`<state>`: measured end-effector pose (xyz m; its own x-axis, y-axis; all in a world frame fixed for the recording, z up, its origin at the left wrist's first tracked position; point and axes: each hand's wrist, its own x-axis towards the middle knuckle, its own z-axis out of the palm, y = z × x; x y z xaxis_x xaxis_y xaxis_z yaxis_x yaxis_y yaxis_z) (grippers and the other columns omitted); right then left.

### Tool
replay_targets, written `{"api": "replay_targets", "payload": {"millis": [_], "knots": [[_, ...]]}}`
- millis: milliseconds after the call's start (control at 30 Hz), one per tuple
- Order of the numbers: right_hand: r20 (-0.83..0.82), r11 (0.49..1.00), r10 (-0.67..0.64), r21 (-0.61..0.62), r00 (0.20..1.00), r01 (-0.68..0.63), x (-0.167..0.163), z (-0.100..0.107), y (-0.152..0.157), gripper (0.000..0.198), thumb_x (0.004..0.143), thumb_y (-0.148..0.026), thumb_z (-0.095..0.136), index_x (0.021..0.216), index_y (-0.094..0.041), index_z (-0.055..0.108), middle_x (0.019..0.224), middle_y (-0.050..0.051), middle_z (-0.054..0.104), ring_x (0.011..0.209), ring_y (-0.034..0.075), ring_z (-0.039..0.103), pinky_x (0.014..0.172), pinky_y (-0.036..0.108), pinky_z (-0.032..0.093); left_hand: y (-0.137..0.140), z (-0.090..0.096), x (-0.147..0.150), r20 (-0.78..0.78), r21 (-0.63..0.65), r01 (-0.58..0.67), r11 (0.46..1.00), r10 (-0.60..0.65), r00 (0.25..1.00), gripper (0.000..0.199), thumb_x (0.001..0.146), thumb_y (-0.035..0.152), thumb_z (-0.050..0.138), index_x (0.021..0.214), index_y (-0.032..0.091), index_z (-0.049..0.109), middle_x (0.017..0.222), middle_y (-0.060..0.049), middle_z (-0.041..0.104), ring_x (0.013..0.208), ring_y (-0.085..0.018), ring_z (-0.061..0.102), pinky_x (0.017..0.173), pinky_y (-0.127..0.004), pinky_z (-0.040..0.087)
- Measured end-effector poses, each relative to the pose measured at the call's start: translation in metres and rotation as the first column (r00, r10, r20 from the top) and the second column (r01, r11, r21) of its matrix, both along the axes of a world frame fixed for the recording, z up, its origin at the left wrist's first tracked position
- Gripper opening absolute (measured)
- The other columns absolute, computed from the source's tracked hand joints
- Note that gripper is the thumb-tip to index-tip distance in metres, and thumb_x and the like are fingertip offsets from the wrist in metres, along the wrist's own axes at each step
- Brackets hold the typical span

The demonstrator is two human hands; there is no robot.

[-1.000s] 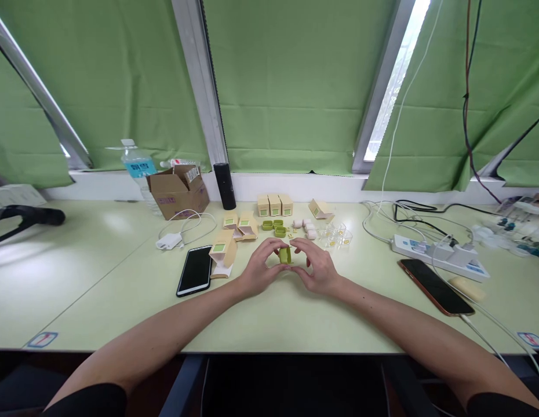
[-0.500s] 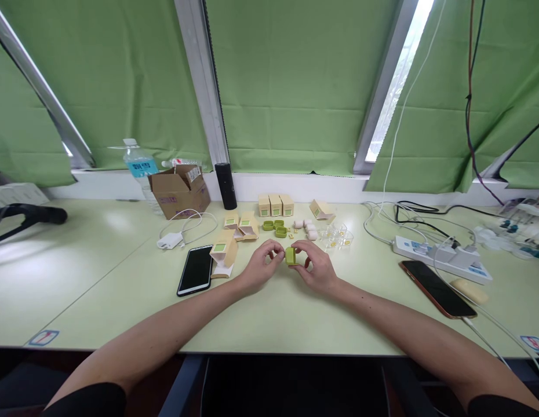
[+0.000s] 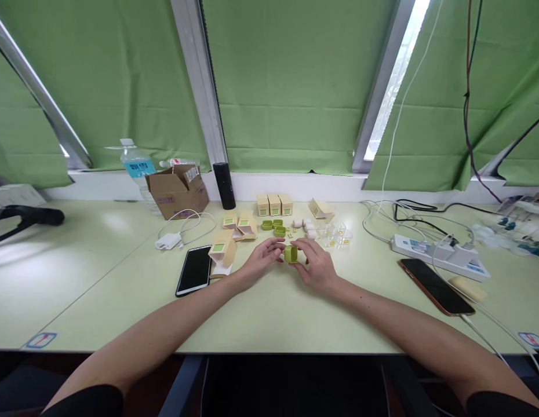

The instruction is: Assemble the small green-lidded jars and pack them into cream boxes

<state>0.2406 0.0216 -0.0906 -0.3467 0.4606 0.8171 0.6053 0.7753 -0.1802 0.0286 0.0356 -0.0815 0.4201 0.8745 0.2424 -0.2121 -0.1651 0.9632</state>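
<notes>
A small green open case [image 3: 291, 254] is pinched between the thumb and fingers of my right hand [image 3: 315, 263], just above the table. My left hand [image 3: 263, 263] is close by on the case's left, its fingers slightly bent and apart. Whether its fingertips touch the case I cannot make out. Beyond my hands lie several similar green cases [image 3: 278, 226], a few tiny yellow pieces [image 3: 290, 235], several pale pink rounded pieces [image 3: 310, 230] and several clear plastic boxes [image 3: 338, 234].
Three cream cartons [image 3: 274, 205] stand at the back, with opened cartons [image 3: 246, 225] to the left. A phone [image 3: 194, 270] lies left, another phone [image 3: 437, 286] right. A power strip [image 3: 441, 258] with cables, a cardboard box [image 3: 178, 191] and a black cylinder [image 3: 225, 185] are around.
The green case has turned in my right hand, showing more of its hollow side. My left fingers have loosened from a pinch and spread a little beside it.
</notes>
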Motion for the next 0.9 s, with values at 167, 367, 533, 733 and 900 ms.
{"api": "replay_targets", "payload": {"millis": [167, 367, 533, 733, 900], "knots": [[0.006, 0.99, 0.049, 0.129, 0.999, -0.049, -0.0034, 0.0028, -0.0047, 0.024, 0.097, -0.027, 0.063, 0.12, -0.022, 0.057, 0.113, 0.011, 0.073, 0.1, 0.023, 0.07, 0.067, 0.032, 0.058, -0.0057, 0.0017, 0.0015, 0.083, -0.116, 0.198, 0.973, -0.189, 0.978, 0.051, 0.085, 0.047, 0.081, 0.124, 0.015, 0.07, 0.113, -0.013, 0.074, 0.105, -0.023, 0.069, 0.096, -0.036, 0.05], [0.078, 0.976, 0.032, 0.212, 0.996, -0.048, -0.0041, 0.0049, -0.0074, 0.015, 0.099, -0.021, 0.061, 0.112, -0.024, 0.067, 0.114, 0.011, 0.071, 0.1, 0.022, 0.068, 0.075, 0.032, 0.057, -0.0076, 0.0071, -0.0023, 0.123, -0.12, 0.284, 0.951, -0.27, 0.955, 0.047, 0.086, 0.043, 0.08, 0.125, 0.019, 0.074, 0.123, -0.014, 0.073, 0.113, -0.026, 0.067, 0.1, -0.039, 0.049], [0.1, 0.973, 0.018, 0.229, 0.995, -0.041, -0.0036, 0.0025, -0.0066, 0.017, 0.099, -0.021, 0.06, 0.112, -0.024, 0.07, 0.115, 0.011, 0.07, 0.1, 0.022, 0.067, 0.069, 0.031, 0.055, -0.0078, 0.0075, -0.0029, 0.142, -0.13, 0.3, 0.945, -0.282, 0.949, 0.045, 0.085, 0.042, 0.08, 0.124, 0.019, 0.075, 0.12, -0.013, 0.074, 0.11, -0.026, 0.068, 0.099, -0.04, 0.049], [0.109, 0.967, 0.016, 0.25, 0.994, -0.043, -0.0032, 0.0018, -0.0048, 0.021, 0.098, -0.016, 0.058, 0.112, -0.024, 0.072, 0.117, 0.011, 0.07, 0.09, 0.021, 0.063, 0.062, 0.031, 0.052, -0.0074, 0.0079, -0.0035, 0.139, -0.138, 0.302, 0.943, -0.283, 0.949, 0.05, 0.084, 0.042, 0.082, 0.127, 0.02, 0.073, 0.12, -0.013, 0.073, 0.109, -0.025, 0.066, 0.101, -0.04, 0.048], [0.116, 0.977, 0.024, 0.206, 0.993, -0.048, -0.0009, -0.002, -0.0003, 0.021, 0.098, -0.018, 0.06, 0.113, -0.026, 0.073, 0.119, 0.01, 0.07, 0.087, 0.021, 0.061, 0.064, 0.032, 0.053, -0.006, 0.0058, -0.0039, 0.122, -0.122, 0.291, 0.949, -0.276, 0.953, 0.051, 0.084, 0.045, 0.081, 0.128, 0.02, 0.072, 0.122, -0.014, 0.072, 0.112, -0.027, 0.066, 0.103, -0.042, 0.047]]}}
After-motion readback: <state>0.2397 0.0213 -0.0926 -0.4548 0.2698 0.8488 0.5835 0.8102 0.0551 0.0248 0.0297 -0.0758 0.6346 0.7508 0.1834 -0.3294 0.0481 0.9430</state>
